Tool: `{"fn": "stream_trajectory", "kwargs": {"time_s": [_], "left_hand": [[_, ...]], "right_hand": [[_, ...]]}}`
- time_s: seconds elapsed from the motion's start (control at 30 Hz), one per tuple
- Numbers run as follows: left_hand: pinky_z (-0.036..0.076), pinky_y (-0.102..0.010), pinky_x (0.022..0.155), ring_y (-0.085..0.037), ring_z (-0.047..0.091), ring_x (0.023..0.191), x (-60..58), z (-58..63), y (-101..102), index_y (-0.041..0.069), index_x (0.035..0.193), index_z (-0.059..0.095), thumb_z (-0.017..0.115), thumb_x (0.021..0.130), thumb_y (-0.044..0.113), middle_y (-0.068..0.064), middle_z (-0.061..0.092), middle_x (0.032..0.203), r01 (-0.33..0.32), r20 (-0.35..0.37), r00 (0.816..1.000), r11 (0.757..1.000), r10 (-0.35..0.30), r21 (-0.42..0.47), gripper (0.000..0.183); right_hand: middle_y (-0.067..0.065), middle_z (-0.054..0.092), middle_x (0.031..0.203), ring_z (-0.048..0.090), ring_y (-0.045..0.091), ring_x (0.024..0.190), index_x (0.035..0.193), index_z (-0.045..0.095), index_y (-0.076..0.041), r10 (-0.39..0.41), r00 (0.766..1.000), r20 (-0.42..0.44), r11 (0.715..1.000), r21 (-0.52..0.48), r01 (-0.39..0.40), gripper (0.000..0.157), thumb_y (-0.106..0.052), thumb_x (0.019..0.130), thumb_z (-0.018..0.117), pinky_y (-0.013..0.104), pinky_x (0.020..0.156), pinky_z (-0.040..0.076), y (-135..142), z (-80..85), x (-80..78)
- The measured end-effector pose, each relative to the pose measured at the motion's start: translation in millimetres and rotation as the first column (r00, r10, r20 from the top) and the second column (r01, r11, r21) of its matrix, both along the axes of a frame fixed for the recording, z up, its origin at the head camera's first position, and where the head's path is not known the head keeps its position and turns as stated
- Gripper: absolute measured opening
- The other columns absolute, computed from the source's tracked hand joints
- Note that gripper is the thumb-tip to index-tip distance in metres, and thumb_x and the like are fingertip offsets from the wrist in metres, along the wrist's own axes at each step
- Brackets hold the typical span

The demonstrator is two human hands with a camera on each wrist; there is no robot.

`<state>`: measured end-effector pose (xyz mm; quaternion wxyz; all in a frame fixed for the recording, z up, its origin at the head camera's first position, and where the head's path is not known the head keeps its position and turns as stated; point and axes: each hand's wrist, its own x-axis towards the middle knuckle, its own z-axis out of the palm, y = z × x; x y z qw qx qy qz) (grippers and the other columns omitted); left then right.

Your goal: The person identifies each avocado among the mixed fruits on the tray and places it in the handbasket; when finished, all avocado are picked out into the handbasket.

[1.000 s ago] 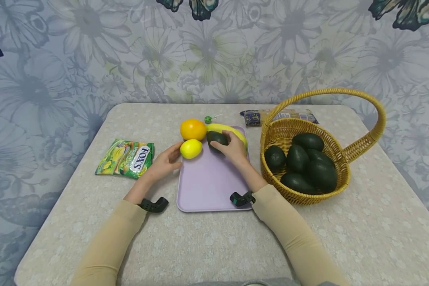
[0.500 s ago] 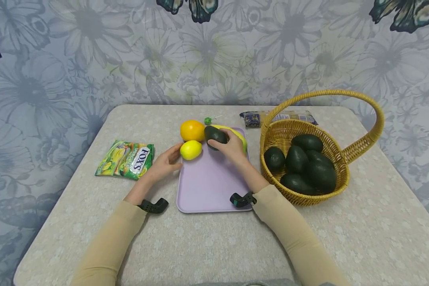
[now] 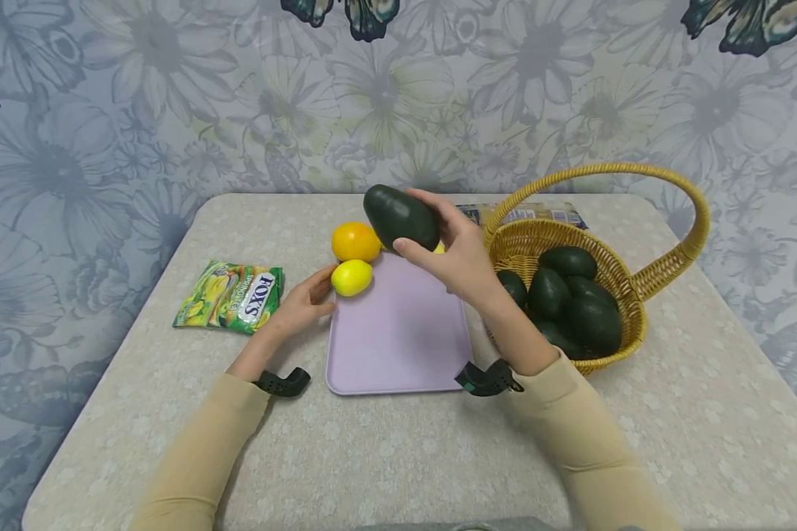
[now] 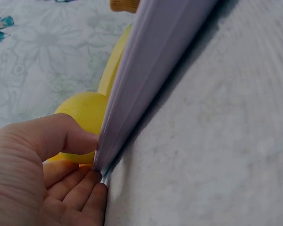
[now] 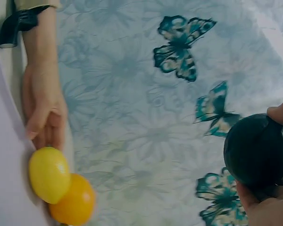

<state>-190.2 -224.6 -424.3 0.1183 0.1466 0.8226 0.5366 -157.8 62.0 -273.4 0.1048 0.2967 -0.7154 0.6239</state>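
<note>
My right hand (image 3: 461,254) grips a dark green avocado (image 3: 401,219), raised over the far part of the lilac tray (image 3: 398,339). In the right wrist view, thumb and fingers wrap the avocado (image 5: 254,150) from either side. My left hand (image 3: 299,306) rests at the tray's left edge, its fingers loosely extended beside a yellow lemon (image 3: 352,278). The left wrist view has that thumb on the tray rim (image 4: 127,94) and the other fingers low along its outer side. An orange (image 3: 356,242) sits just behind the lemon. A banana (image 4: 114,63) is mostly hidden in the head view.
To the right stands a wicker basket (image 3: 640,324) with a tall handle, holding several avocados (image 3: 594,317). A green FOX'S candy bag (image 3: 232,295) lies at left. Behind the basket is a long plastic packet (image 3: 528,212). A patterned wall (image 3: 239,110) backs the table.
My right hand has lifted the avocado off the tray area, up and towards the head camera, with the forearm shifting right. My left hand has stayed at the tray's edge.
</note>
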Motion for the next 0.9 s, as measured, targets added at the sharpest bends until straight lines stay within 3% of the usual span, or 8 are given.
{"fn": "stream_trajectory", "kwargs": {"time_s": [0.13,0.27,0.43,0.53,0.63,0.73,0.9], "left_hand": [[0.020,-0.042,0.113,-0.029,0.022,0.139,0.0,-0.6,-0.2,0.006,0.151,0.017,0.057,0.091,0.004,-0.013,0.018,0.154,0.000,-0.002,1.000,1.000,0.000,0.009,0.072],[0.020,-0.040,0.113,-0.028,0.022,0.139,-0.7,-1.9,-0.3,0.006,0.151,0.018,0.058,0.090,0.003,-0.012,0.018,0.155,-0.003,0.000,1.000,1.000,0.003,0.012,0.072],[0.020,-0.040,0.113,-0.028,0.023,0.139,-0.6,-3.0,-0.5,0.006,0.151,0.018,0.058,0.090,0.002,-0.012,0.018,0.155,-0.008,-0.004,1.000,1.000,0.008,0.005,0.072],[0.021,-0.039,0.113,-0.028,0.023,0.139,0.5,-2.3,-0.2,0.006,0.151,0.018,0.058,0.090,0.002,-0.012,0.018,0.155,-0.011,-0.003,1.000,1.000,0.011,0.000,0.072],[0.021,-0.039,0.113,-0.028,0.023,0.139,0.7,-1.4,0.0,0.007,0.151,0.018,0.058,0.090,0.003,-0.011,0.018,0.155,-0.014,-0.004,1.000,1.000,0.014,-0.006,0.073],[0.020,-0.040,0.113,-0.028,0.022,0.139,0.1,-1.0,0.0,0.007,0.151,0.017,0.058,0.090,0.003,-0.011,0.017,0.155,-0.015,-0.008,1.000,1.000,0.015,-0.006,0.073],[0.019,-0.040,0.113,-0.028,0.021,0.139,-1.0,-0.1,1.0,0.006,0.151,0.017,0.057,0.090,0.001,-0.012,0.016,0.155,-0.002,-0.004,1.000,1.000,0.002,0.005,0.073]], "right_hand": [[0.011,0.051,0.131,0.053,0.026,0.111,0.134,0.048,0.004,0.094,0.995,-0.036,0.993,-0.066,-0.097,0.058,0.000,0.080,0.068,0.034,0.092,0.048,28.1,14.6,10.1],[0.014,0.048,0.134,0.051,0.030,0.113,0.135,0.047,0.004,0.151,0.987,-0.054,0.986,-0.062,-0.154,0.059,0.001,0.080,0.069,0.032,0.087,0.052,63.6,22.9,17.5],[0.018,0.046,0.135,0.051,0.028,0.110,0.135,0.048,0.003,0.188,0.982,-0.003,0.982,-0.014,-0.188,0.059,0.009,0.079,0.068,0.025,0.077,0.054,110.4,23.0,26.4],[0.015,0.046,0.136,0.051,0.025,0.112,0.135,0.047,0.003,0.191,0.981,0.039,0.981,0.018,-0.192,0.060,0.015,0.078,0.064,0.023,0.078,0.053,136.4,17.1,30.5],[0.013,0.046,0.136,0.053,0.022,0.112,0.137,0.046,0.003,0.160,0.983,0.084,0.984,0.061,-0.166,0.062,0.019,0.079,0.061,0.023,0.080,0.053,158.5,7.3,30.5],[0.009,0.047,0.134,0.056,0.019,0.106,0.138,0.046,-0.002,0.056,0.990,0.128,0.982,0.171,-0.078,0.061,0.014,0.081,0.062,0.021,0.080,0.052,175.8,-4.8,27.4],[0.002,0.050,0.129,0.058,0.015,0.097,0.138,0.048,-0.013,-0.132,0.978,0.163,0.915,0.400,0.057,0.058,-0.002,0.085,0.068,0.018,0.075,0.051,193.2,-28.2,19.0]]}}
